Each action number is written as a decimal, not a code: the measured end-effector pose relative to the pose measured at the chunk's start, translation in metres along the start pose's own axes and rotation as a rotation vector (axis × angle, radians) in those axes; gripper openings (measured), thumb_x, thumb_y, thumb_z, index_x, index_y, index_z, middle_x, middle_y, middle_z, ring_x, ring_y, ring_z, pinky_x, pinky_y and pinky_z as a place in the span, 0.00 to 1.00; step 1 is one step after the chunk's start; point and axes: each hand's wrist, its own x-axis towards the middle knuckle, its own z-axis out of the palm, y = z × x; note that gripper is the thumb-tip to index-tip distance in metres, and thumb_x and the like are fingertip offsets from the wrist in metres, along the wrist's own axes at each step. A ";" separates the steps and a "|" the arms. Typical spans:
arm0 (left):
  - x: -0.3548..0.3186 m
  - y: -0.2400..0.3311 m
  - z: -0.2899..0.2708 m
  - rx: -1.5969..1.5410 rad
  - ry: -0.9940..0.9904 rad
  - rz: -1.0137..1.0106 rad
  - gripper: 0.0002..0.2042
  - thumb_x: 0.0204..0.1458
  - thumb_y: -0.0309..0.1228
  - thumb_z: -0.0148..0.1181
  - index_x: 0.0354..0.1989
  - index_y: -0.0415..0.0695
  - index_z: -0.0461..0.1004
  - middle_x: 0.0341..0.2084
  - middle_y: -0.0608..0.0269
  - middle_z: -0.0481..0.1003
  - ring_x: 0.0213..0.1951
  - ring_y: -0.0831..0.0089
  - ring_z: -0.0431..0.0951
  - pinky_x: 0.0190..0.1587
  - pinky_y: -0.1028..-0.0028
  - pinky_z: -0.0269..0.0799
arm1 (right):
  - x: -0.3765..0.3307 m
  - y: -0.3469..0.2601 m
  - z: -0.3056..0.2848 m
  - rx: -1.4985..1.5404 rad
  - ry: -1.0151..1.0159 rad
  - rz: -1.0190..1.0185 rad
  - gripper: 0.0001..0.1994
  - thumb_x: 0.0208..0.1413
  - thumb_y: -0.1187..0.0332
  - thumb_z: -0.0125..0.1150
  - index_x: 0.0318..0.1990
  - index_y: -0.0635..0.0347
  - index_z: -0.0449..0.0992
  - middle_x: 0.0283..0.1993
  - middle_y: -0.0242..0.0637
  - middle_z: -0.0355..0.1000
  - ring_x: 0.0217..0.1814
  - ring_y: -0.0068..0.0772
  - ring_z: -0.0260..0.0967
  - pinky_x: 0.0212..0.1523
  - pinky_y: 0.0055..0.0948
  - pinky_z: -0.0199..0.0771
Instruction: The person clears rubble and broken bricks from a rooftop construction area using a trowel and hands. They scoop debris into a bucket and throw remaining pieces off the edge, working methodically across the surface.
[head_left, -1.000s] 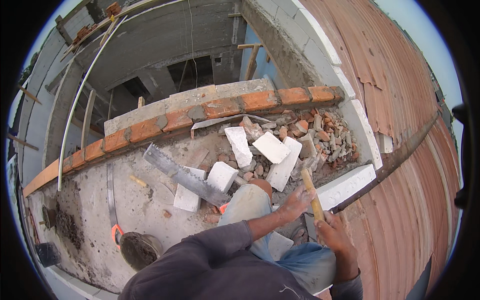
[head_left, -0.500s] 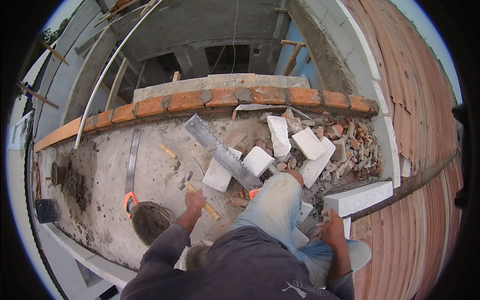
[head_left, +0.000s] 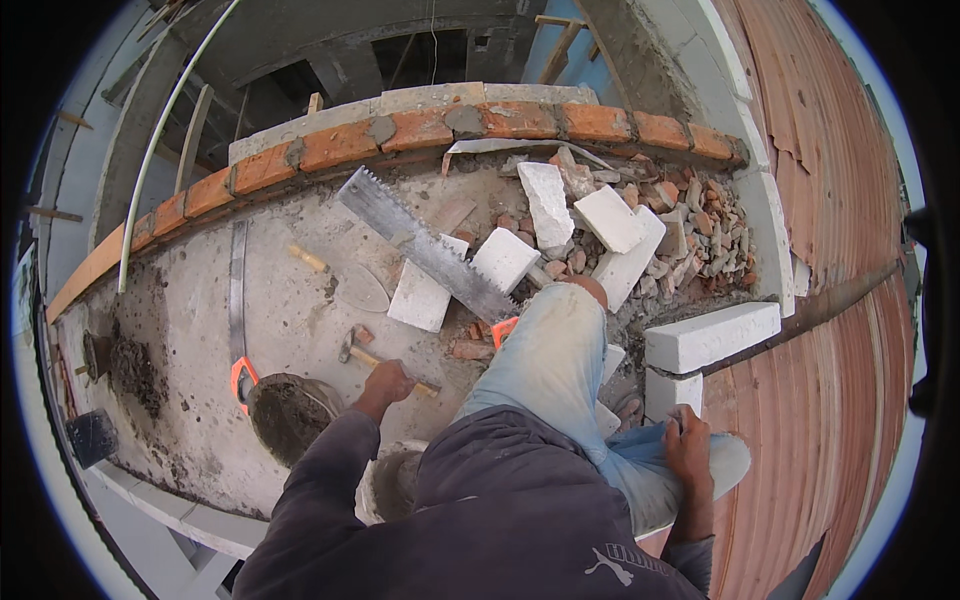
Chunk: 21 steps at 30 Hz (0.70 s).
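Note:
My left hand [head_left: 387,384] is closed around the wooden handle of a hammer [head_left: 360,353]. The hammer's metal head points up and left, low over the concrete slab. My right hand [head_left: 689,448], with curled fingers, is by my bent right knee, close to the lower white block [head_left: 672,393]. Anything inside those fingers is hidden. Another long white block [head_left: 712,337] lies above that one along the edge. A large toothed handsaw [head_left: 425,245] leans across a white block [head_left: 420,297], its orange handle beside my left knee.
A trowel [head_left: 308,258] with a wooden handle lies on the slab. Left of me are a second saw [head_left: 238,290] and a mortar bucket [head_left: 285,415]. Broken brick rubble [head_left: 700,220] fills the far right corner. A brick row [head_left: 420,130] borders the far side, corrugated roofing [head_left: 800,430] the right.
The hammer has turned flatter and moved left in my left hand. My right hand has moved back toward my knee, and its fingers have curled in. The view has tilted downward.

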 end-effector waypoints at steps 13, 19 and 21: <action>-0.090 -0.034 0.045 -0.353 0.111 0.036 0.16 0.57 0.39 0.67 0.45 0.38 0.80 0.37 0.48 0.84 0.42 0.55 0.85 0.47 0.61 0.79 | 0.048 0.017 0.029 -0.257 -0.309 -0.315 0.17 0.56 0.71 0.66 0.51 0.70 0.74 0.50 0.60 0.76 0.52 0.66 0.74 0.51 0.52 0.75; -0.004 0.055 0.097 -0.802 -0.273 0.128 0.13 0.62 0.37 0.62 0.49 0.42 0.81 0.39 0.57 0.85 0.43 0.61 0.84 0.50 0.62 0.78 | 0.045 0.030 0.041 -0.123 -0.241 -0.290 0.15 0.57 0.68 0.64 0.48 0.69 0.73 0.44 0.61 0.77 0.47 0.69 0.74 0.50 0.57 0.73; 0.022 0.079 0.119 -1.060 -0.415 0.120 0.12 0.65 0.34 0.60 0.50 0.43 0.82 0.40 0.61 0.84 0.44 0.64 0.82 0.50 0.62 0.78 | 0.029 0.031 0.036 -0.040 -0.081 -0.279 0.14 0.58 0.68 0.62 0.47 0.68 0.73 0.43 0.61 0.77 0.46 0.69 0.74 0.50 0.57 0.73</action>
